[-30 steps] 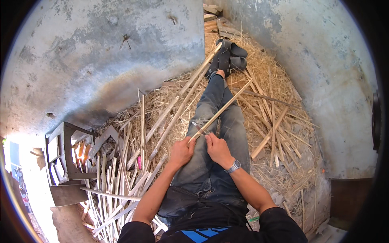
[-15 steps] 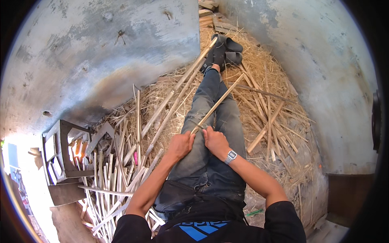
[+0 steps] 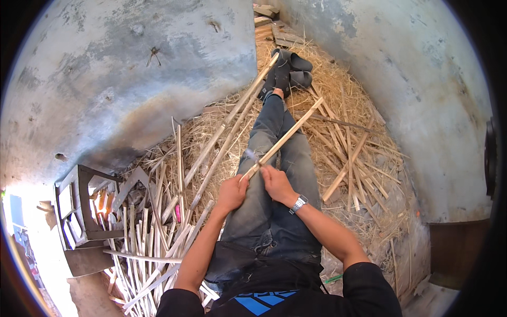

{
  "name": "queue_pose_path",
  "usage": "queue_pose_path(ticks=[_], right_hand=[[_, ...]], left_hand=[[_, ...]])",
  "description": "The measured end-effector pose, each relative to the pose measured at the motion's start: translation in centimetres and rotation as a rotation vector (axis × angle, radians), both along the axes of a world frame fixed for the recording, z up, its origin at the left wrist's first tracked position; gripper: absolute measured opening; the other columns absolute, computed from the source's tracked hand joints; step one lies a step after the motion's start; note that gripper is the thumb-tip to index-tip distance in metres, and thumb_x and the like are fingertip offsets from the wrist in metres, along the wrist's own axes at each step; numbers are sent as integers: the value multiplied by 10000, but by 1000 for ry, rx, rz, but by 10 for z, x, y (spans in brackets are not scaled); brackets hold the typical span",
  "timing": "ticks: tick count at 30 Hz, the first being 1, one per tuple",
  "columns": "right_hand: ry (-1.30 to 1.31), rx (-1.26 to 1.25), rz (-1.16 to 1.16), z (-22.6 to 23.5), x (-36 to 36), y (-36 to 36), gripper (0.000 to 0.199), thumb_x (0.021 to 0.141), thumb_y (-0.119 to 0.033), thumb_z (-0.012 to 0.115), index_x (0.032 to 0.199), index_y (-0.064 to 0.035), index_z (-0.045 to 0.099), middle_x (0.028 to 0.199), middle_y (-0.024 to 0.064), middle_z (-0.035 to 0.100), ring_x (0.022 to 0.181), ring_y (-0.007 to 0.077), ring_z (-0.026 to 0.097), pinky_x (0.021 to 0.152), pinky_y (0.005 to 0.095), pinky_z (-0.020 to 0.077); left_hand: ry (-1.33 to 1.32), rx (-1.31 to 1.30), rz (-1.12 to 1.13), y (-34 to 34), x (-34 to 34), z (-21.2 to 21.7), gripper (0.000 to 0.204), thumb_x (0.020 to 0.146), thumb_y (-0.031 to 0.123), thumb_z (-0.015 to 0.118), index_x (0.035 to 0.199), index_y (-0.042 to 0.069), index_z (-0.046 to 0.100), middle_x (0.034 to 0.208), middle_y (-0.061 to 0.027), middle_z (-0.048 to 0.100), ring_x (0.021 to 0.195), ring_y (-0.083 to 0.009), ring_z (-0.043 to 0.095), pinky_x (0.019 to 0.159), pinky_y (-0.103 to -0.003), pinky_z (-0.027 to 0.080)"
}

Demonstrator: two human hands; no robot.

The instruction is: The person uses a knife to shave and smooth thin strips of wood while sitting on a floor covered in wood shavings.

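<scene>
I sit on the ground with my legs in jeans (image 3: pixel 274 153) stretched out ahead. My left hand (image 3: pixel 232 193) grips the near end of a long pale bamboo strip (image 3: pixel 285 137) that runs up and to the right over my knees. My right hand (image 3: pixel 275 184), with a wristwatch, is closed on the same strip right beside the left, the two hands nearly touching. Whether a blade is in either hand is hidden. Two longer bamboo poles (image 3: pixel 227 127) lie along my left leg.
A heap of split bamboo strips (image 3: pixel 153 232) lies at my left, next to a small wooden crate (image 3: pixel 79 211). Straw and shavings (image 3: pixel 348 158) cover the ground to the right. Dark sandals (image 3: pixel 290 68) sit past my feet. Grey concrete walls (image 3: pixel 121 79) close in on both sides.
The view has shifted slightly; both hands have stayed together on the strip's near end, and the strip keeps the same slant over my legs.
</scene>
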State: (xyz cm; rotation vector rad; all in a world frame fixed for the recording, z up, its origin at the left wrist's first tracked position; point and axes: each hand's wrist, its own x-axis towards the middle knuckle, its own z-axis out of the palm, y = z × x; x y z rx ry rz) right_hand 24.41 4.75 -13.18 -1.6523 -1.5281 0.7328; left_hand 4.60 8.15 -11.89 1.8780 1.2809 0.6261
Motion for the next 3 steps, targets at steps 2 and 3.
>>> queue_pose_path(ticks=[2,3], right_hand=[[148,-27,-91,-3,-1,1,338,1098,-380,508,1076,-49,573,723,233,669,718,386,727,659,501,553],[178,-69,-132,-3,-1,-1,364,1099,-404,508,1087,-48,582,738,235,677,742,341,751,665,478,563]], left_hand=[[21,-80,17,3,-9,-4,331,1018,377,629,964,60,709,715,-236,679,687,-393,711,668,-490,554],[31,-125,31,2,-14,-7,336,1015,393,635,983,69,718,727,-234,686,696,-380,721,679,-485,557]])
